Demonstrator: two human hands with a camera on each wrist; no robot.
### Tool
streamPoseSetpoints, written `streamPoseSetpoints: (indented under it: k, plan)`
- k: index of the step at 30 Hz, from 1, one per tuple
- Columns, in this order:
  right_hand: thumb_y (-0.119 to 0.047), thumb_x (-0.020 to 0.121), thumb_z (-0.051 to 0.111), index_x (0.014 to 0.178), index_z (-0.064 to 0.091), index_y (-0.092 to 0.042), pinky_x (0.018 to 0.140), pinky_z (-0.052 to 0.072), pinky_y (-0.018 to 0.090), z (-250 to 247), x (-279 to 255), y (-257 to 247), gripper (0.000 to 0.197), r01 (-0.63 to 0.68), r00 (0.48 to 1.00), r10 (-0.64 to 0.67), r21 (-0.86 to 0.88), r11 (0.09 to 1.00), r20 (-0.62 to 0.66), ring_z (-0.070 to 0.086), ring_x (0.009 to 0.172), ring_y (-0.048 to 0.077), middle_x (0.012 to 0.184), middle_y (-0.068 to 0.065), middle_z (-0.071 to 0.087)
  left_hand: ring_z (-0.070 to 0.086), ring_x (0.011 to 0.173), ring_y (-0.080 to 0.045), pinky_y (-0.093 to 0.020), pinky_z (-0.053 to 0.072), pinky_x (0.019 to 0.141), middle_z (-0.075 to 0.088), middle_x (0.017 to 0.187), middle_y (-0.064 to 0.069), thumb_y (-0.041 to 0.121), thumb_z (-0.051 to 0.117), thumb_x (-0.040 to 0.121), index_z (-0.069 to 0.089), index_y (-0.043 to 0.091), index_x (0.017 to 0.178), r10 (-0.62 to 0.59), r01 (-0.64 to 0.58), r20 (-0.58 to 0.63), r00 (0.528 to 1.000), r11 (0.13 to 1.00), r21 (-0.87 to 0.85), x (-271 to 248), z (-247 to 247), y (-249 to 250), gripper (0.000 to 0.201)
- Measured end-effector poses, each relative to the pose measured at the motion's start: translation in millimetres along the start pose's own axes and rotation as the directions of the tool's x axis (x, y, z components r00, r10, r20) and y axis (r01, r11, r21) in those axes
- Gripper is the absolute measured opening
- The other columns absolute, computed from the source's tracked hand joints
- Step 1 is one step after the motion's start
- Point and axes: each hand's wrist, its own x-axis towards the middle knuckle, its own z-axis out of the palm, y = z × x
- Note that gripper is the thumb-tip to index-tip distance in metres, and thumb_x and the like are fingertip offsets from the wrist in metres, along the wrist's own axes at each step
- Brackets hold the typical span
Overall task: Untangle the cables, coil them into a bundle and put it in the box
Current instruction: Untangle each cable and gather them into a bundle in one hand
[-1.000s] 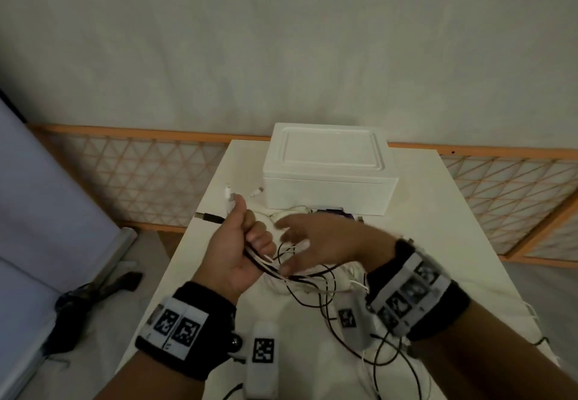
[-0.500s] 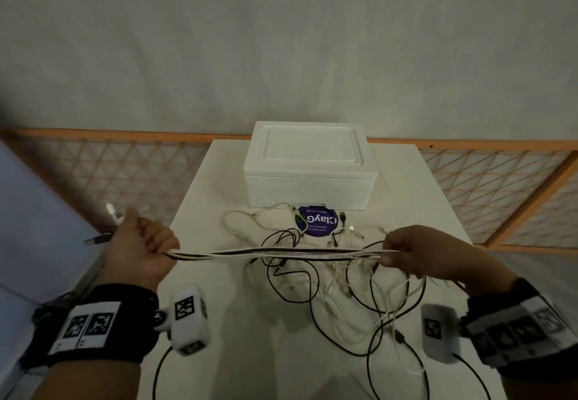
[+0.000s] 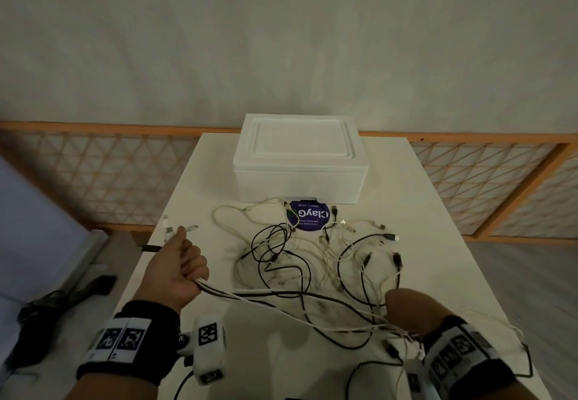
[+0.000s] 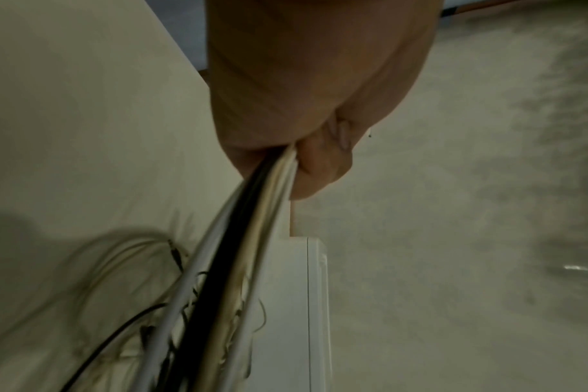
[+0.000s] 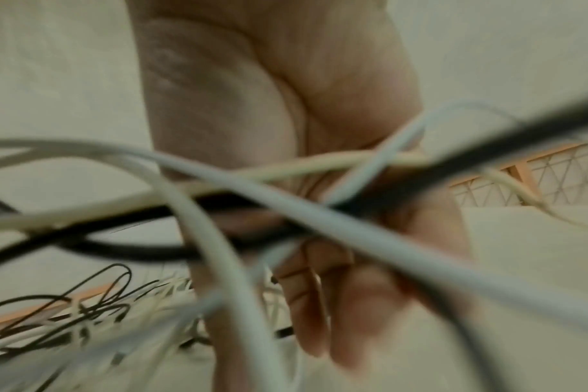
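Note:
Several black and white cables lie tangled on the white table in front of a closed white foam box. My left hand grips a bunch of cables in a fist, and their plug ends stick out above it. The left wrist view shows the fist closed round the bunched cables. The strands run taut down to my right hand near the front edge. There they cross its palm, with blurred cables hiding the finger grip.
A round purple packet lies against the box front. A wooden lattice screen runs behind the table. Dark items lie on the floor left of the table. More cable loops hang over the front right edge.
The bundle was stretched level between hands held wide apart. Now my right hand has dropped back toward the front edge, my left hand has moved in over the table, and the strands slope down.

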Motion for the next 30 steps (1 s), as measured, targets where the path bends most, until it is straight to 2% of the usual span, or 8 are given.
streamPoseSetpoints:
  k: [3,5,7,13,18,23,25,30]
  plan:
    - [-0.035,0.095,0.04,0.125,0.049,-0.014,0.099,0.038,0.03,0.4,11.5,-19.6,0.038,0.098,0.984,-0.107,-0.069,0.993,-0.14,0.048,0.121,0.02,0.128,0.002,0.053,0.015,0.028,-0.006,-0.013,0.012,0.032,0.023,0.038,0.007,0.04,0.046,0.097,0.037,0.02,0.041,-0.005,0.006,-0.022,1.0,0.998,0.055,1.9,-1.8,-6.2,0.06]
    - [-0.03,0.09,0.049,0.102,0.055,-0.02,0.085,0.043,0.03,-11.3,15.3,-44.6,0.018,0.184,0.965,-0.197,-0.087,0.979,-0.172,0.053,0.101,0.019,0.099,-0.002,0.056,0.018,0.027,-0.005,-0.013,0.013,0.032,0.023,0.039,0.007,0.039,0.048,0.097,0.034,0.02,0.047,-0.001,0.004,-0.04,0.999,0.996,0.084,2.3,-1.5,-11.5,0.055]
    - [-0.031,0.086,0.054,0.092,0.055,-0.02,0.079,0.045,0.03,-26.9,16.4,-71.3,0.012,0.24,0.944,-0.254,-0.09,0.967,-0.209,0.053,0.092,0.018,0.092,0.0,0.054,0.019,0.027,-0.005,-0.013,0.014,0.031,0.024,0.039,0.006,0.037,0.049,0.097,0.032,0.019,0.053,-0.004,0.01,-0.046,0.999,0.992,0.123,2.8,1.0,-19.2,0.05]
    - [-0.041,0.083,0.06,0.112,0.05,-0.02,0.081,0.041,0.031,-44.8,40.4,-143.2,0.037,0.398,0.86,-0.354,0.048,0.916,-0.366,0.052,0.104,0.021,0.114,0.0,0.052,0.019,0.029,-0.005,-0.013,0.015,0.032,0.028,0.043,0.006,0.029,0.051,0.097,0.033,0.02,0.063,-0.02,0.034,-0.075,0.997,0.98,0.194,8.3,6.8,-42.5,0.039]
    - [-0.032,0.084,0.057,0.116,0.046,-0.018,0.08,0.044,0.034,-50.9,58.1,-172.2,0.037,0.404,0.806,-0.32,0.067,0.912,-0.497,0.054,0.105,0.026,0.119,0.003,0.047,0.02,0.03,-0.006,-0.013,0.017,0.033,0.035,0.047,0.004,0.027,0.049,0.098,0.037,0.019,0.069,-0.03,0.049,-0.103,0.994,0.98,0.191,13.2,5.7,-46.7,0.032]
    - [-0.029,0.085,0.051,0.121,0.052,-0.016,0.086,0.046,0.033,-64.8,74.9,-170.6,0.038,0.297,0.912,-0.263,0.065,0.953,-0.316,0.055,0.11,0.029,0.125,0.01,0.049,0.023,0.03,-0.007,-0.016,0.02,0.032,0.047,0.054,0.0,0.027,0.05,0.098,0.044,0.018,0.072,-0.019,0.04,-0.125,0.992,0.985,0.167,15.1,3.2,-42.3,0.028]
    - [-0.029,0.087,0.052,0.118,0.058,-0.011,0.085,0.044,0.03,-70.5,75.4,-171.0,0.037,0.309,0.923,-0.276,0.089,0.947,-0.268,0.055,0.111,0.025,0.123,0.009,0.056,0.023,0.031,-0.007,-0.016,0.021,0.032,0.052,0.057,-0.003,0.027,0.051,0.097,0.046,0.016,0.072,-0.02,0.041,-0.13,0.991,0.986,0.164,15.4,2.7,-41.5,0.028]
    - [-0.019,0.083,0.066,0.11,0.064,0.0,0.089,0.047,0.032,-80.6,77.6,-169.2,0.033,0.374,0.914,-0.222,0.489,0.788,-0.341,0.059,0.105,0.023,0.113,0.013,0.063,0.023,0.03,-0.006,-0.015,0.021,0.034,0.064,0.067,-0.008,0.026,0.052,0.097,0.05,0.013,0.07,-0.024,0.049,-0.135,0.991,0.981,0.189,17.2,5.0,-44.1,0.03]
